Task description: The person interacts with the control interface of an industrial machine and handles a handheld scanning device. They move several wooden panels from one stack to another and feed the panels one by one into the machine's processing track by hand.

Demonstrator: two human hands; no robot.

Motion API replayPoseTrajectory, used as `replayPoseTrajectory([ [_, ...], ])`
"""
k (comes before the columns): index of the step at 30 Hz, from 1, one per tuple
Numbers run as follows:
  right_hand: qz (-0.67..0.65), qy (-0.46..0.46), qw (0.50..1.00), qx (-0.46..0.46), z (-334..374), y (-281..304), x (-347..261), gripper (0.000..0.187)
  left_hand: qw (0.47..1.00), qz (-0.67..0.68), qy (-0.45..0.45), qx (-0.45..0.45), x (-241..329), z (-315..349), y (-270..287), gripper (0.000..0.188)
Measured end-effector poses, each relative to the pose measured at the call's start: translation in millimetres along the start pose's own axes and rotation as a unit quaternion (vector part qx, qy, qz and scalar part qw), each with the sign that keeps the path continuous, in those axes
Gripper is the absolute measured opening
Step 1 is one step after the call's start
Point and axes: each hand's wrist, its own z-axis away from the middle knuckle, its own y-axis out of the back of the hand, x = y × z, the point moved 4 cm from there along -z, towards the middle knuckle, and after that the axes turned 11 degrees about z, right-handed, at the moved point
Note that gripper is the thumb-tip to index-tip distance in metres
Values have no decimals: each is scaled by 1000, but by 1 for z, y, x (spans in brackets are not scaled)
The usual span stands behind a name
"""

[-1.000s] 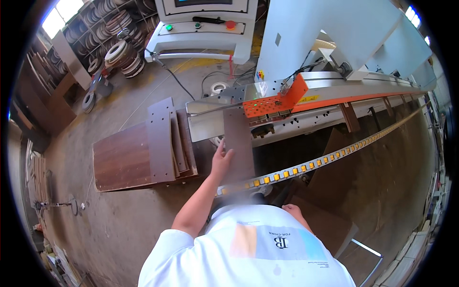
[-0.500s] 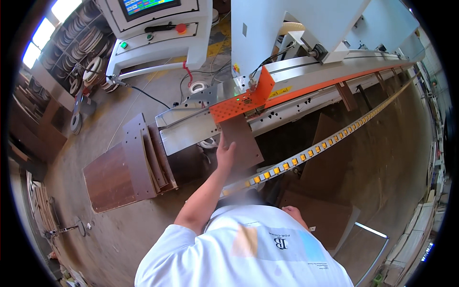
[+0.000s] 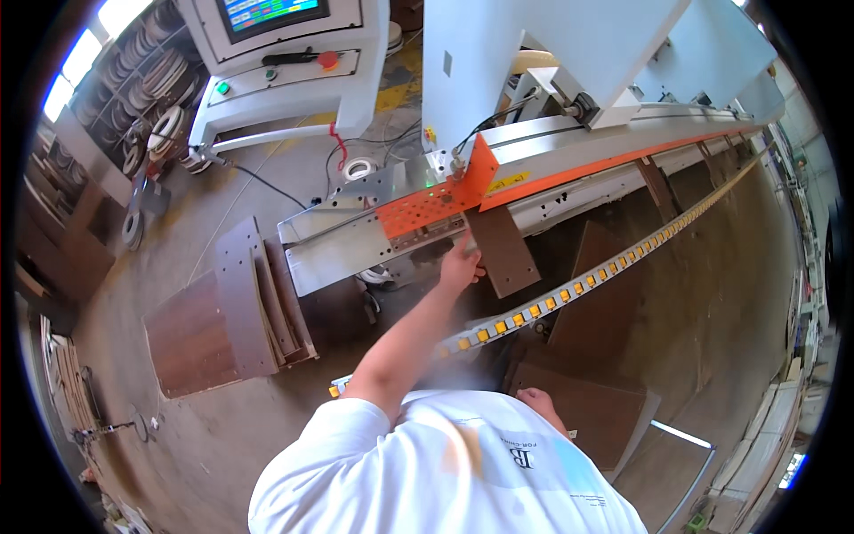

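In the head view we see our left hand (image 3: 460, 265) stretched forward at the end of a bare forearm, its fingers (image 3: 471, 255) laid flat and close together on the near left edge of a small dark brown panel (image 3: 503, 249). The panel lies tilted on the feed bed of a long white and orange machine (image 3: 569, 107). Its far end sits just under the orange perforated guard (image 3: 436, 203), and its near end hangs out over the bed's front edge, toward the rail of yellow rollers (image 3: 569, 289). The fingers touch the panel from its left side; whether the thumb reaches under it we cannot tell.

Our right hand (image 3: 536, 405) is low by the body, resting on a large brown board (image 3: 596, 411) near its left edge; its fingers are mostly hidden behind the white shirt, so we cannot tell how they are set.

To the left, a stack of brown panels (image 3: 227, 316) lies on the concrete floor (image 3: 222, 427), and a white control console (image 3: 285, 62) stands beyond it.
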Motion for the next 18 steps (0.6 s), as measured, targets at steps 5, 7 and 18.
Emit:
replayPoseTrajectory([
  [5,81,53,995,13,2,-9,4,39,970,-199,-104,-92,63,26,64,39],
  [7,50,82,995,11,-6,-17,26,40,950,-267,-153,-52,102,61,98,31],
  [18,131,143,981,-23,-44,-53,-43,35,655,-607,-60,445,196,255,393,101],
])
